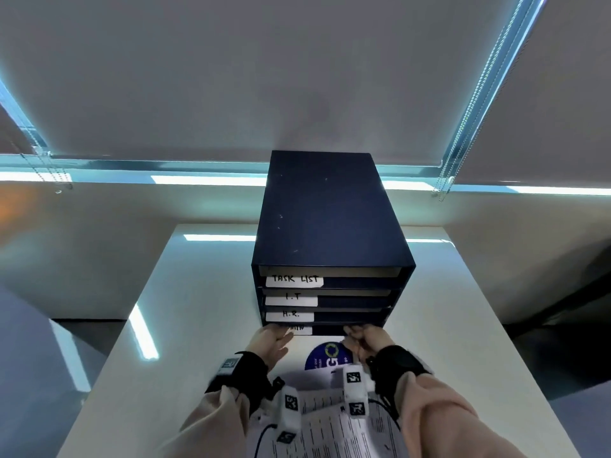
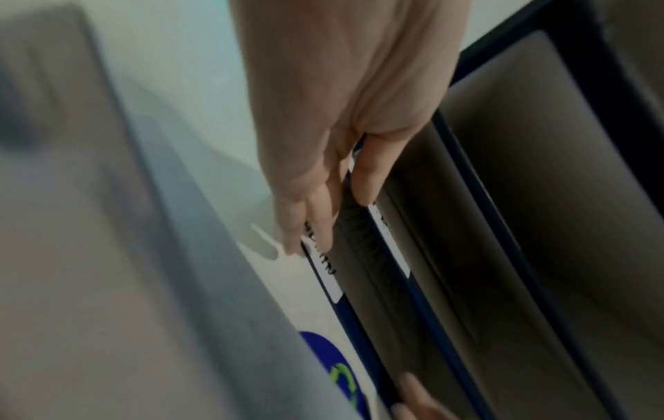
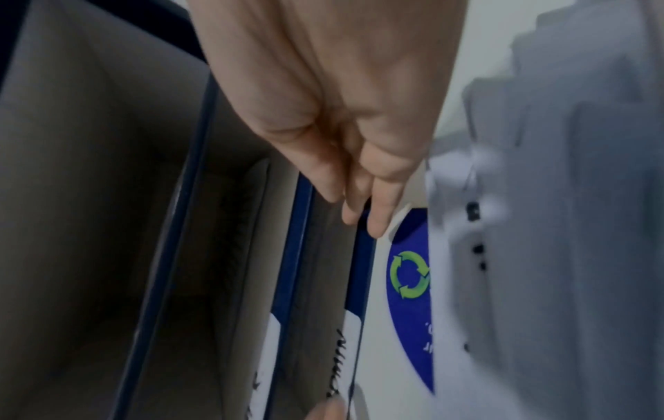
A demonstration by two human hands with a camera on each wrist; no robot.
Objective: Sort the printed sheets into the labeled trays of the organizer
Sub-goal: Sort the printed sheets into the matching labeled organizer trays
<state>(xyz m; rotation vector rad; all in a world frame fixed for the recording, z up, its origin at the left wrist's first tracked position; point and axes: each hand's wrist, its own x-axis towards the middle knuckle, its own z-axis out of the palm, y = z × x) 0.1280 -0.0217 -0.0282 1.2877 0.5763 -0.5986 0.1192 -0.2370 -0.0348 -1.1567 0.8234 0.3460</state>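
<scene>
A dark blue organizer stands on the white table with four stacked trays, labelled TASK LIST, I.T, H.R. and, lowest, ADMIN. My left hand pinches the left end of the bottom tray's front lip, thumb inside and fingers over the ADMIN label. At the right end of that lip, my right hand pinches it the same way. Dark printed lines show inside the bottom tray. Loose printed sheets lie on the table below my wrists.
A round blue sticker with green recycling arrows lies on the table between my hands, right in front of the organizer. The white table extends left and right of the organizer. Drawn roller blinds with bead chains fill the background.
</scene>
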